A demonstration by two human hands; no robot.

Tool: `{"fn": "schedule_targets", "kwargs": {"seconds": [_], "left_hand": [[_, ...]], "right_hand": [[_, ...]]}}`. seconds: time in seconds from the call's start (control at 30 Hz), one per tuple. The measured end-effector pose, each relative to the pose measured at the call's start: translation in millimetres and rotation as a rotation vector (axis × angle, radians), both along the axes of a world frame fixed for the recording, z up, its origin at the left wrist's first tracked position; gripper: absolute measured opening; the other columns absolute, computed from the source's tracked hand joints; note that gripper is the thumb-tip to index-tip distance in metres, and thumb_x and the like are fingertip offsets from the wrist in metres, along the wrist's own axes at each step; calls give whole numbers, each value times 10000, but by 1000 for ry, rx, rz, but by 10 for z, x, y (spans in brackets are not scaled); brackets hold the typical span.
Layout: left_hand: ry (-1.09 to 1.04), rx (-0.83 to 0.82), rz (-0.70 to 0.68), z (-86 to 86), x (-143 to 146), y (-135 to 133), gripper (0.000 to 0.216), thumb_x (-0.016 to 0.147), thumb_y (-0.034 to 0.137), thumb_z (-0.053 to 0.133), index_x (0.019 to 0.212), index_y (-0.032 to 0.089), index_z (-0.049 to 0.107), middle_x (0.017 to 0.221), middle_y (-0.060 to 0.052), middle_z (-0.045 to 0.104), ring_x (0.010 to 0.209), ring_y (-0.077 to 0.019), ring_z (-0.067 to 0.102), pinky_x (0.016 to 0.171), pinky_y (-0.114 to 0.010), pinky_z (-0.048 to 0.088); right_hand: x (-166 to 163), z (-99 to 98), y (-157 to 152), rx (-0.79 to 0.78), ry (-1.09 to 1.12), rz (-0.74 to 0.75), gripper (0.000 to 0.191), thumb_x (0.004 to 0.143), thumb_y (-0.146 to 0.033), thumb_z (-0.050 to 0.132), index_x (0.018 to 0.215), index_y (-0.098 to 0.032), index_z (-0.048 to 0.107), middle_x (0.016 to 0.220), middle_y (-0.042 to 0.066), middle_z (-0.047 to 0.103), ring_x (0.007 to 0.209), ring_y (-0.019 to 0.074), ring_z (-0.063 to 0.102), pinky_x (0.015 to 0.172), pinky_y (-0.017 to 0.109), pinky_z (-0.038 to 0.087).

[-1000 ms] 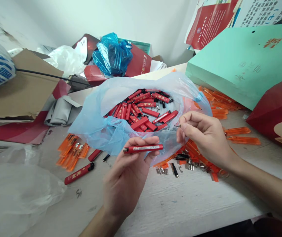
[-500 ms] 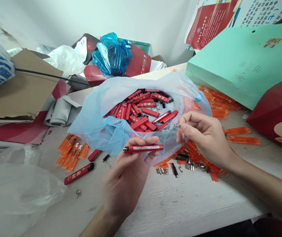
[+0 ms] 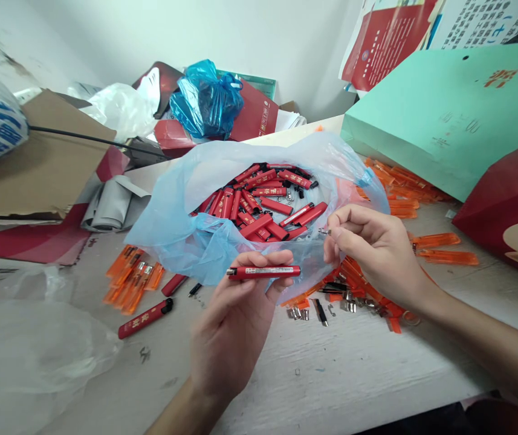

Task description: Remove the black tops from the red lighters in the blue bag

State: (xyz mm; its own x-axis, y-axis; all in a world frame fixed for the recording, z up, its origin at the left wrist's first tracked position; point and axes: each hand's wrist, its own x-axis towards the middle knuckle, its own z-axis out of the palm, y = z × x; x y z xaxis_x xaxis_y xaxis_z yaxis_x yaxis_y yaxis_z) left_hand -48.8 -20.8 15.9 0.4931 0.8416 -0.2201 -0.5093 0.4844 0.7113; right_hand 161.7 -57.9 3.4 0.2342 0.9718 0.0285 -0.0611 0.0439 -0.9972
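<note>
My left hand (image 3: 240,320) holds a red lighter (image 3: 263,272) lengthwise across its fingers, with the printed label facing me and the metal-ended tip to the left. Over the front rim of the bag, my right hand (image 3: 367,248) pinches a small shiny metal piece (image 3: 324,231) between thumb and fingertips; its exact kind is too small to make out. Behind both hands lies an open blue plastic bag (image 3: 163,205), with several red lighters (image 3: 259,226) heaped inside. Another red lighter (image 3: 143,320) with a black top rests on the table, left of my left hand.
Orange lighter bodies (image 3: 132,281) lie left of the bag, and more orange ones (image 3: 444,241) lie to the right. Metal caps (image 3: 298,313) and a black part (image 3: 320,312) sit in front. A green paper bag (image 3: 444,115) stands at right, a cardboard box (image 3: 50,163) at left.
The red lighter in my left hand has rolled slightly, so its label faces me a little differently. My right hand has stayed where it was.
</note>
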Motion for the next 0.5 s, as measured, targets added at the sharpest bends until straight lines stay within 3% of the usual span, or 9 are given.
{"fn": "schedule_targets", "kwargs": {"seconds": [0.5], "left_hand": [[-19,-12,-9,-8,-10,4,252,952,133,569,974,170,817,1111,-82,800,1099,-196,715,960,-273,612]], "right_hand": [[-2,-25,3,27,-16,-3,126,942,-171,648,835,-236,641,702,-23,716,620,120,640,600,241,535]]}}
